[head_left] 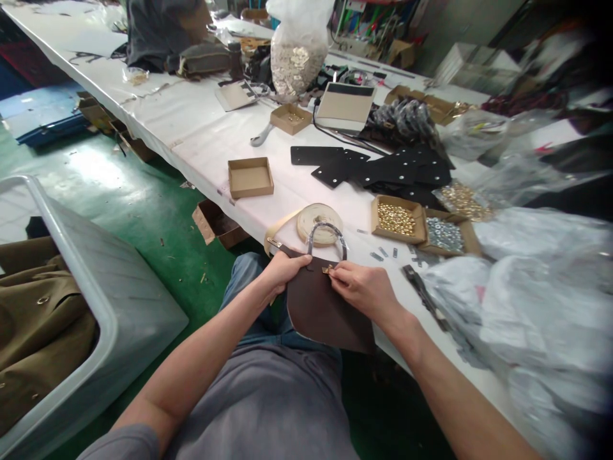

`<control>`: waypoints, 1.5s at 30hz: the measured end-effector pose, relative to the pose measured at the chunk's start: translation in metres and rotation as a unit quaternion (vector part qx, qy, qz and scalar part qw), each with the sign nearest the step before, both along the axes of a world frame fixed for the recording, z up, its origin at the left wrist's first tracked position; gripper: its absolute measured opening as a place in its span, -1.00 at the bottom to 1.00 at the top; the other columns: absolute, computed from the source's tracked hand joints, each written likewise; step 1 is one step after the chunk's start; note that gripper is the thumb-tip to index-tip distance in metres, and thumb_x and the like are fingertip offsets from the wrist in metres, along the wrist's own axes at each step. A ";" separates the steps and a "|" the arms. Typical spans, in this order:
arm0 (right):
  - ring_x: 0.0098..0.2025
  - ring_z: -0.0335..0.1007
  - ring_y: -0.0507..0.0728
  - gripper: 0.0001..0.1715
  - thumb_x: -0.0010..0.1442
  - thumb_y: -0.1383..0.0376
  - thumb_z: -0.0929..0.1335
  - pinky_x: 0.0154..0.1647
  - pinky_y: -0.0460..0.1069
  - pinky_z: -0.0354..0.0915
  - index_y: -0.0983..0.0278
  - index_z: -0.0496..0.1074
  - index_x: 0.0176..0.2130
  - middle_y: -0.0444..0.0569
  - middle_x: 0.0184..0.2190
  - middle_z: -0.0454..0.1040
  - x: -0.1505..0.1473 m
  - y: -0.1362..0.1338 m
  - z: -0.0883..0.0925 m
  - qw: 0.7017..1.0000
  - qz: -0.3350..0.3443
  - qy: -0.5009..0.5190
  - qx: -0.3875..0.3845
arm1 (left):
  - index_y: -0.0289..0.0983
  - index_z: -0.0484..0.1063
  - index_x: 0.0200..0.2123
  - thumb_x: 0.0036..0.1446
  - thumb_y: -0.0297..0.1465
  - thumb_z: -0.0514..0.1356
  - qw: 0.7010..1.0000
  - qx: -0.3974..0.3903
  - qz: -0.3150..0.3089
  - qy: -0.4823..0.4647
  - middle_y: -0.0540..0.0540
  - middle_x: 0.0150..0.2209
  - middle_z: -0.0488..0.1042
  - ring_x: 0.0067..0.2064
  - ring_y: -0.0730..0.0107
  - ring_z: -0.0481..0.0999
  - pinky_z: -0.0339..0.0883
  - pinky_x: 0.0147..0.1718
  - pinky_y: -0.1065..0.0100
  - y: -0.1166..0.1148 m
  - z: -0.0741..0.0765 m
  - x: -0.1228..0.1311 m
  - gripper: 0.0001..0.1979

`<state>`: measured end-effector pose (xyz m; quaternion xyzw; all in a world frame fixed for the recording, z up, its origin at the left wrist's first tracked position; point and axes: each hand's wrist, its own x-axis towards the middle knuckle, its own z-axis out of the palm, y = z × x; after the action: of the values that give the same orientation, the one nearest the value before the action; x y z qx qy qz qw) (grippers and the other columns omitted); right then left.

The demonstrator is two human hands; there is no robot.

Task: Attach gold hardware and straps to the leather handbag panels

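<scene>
A dark brown handbag (330, 310) hangs over the table's front edge, its curved handle (328, 227) wrapped in clear film and standing up at the far side. My left hand (286, 271) grips the bag's upper left edge, thumb on top and fingers partly hidden beneath. On the bag's upper middle sits a small gold-coloured metal clasp (327, 270). The fingers of my right hand (359, 285) are pinched at this clasp. Behind the handle lies a roll of cream tape (306, 223), with a loose strip running off its left side.
Cardboard boxes of gold studs (396, 218) and silver studs (444, 235) stand to the right, near several small metal plates (377, 256). Farther back are an empty cardboard box (251, 177) and black punched pieces (383, 169). White plastic bags (527, 306) crowd the right. A grey bin (138, 319) stands on the left.
</scene>
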<state>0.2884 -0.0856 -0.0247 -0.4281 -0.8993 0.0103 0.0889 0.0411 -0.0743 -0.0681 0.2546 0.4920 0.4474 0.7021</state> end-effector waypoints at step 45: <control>-0.03 0.75 0.26 -0.76 0.38 0.29 0.51 0.10 0.10 0.61 0.07 0.76 0.01 -0.14 -0.05 0.80 0.009 -0.022 0.026 0.905 -0.053 0.309 -0.286 | -0.18 0.73 -0.11 0.27 -0.33 0.48 0.927 0.258 -0.079 0.262 -0.07 -0.17 0.75 -0.16 0.20 0.67 0.47 -0.10 0.34 -0.061 0.058 -0.014 -0.86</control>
<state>0.2978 -0.1075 0.0011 -0.4575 -0.7609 0.3945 0.2368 0.0269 -0.1349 -0.0104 0.5728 0.5044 0.4196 0.4914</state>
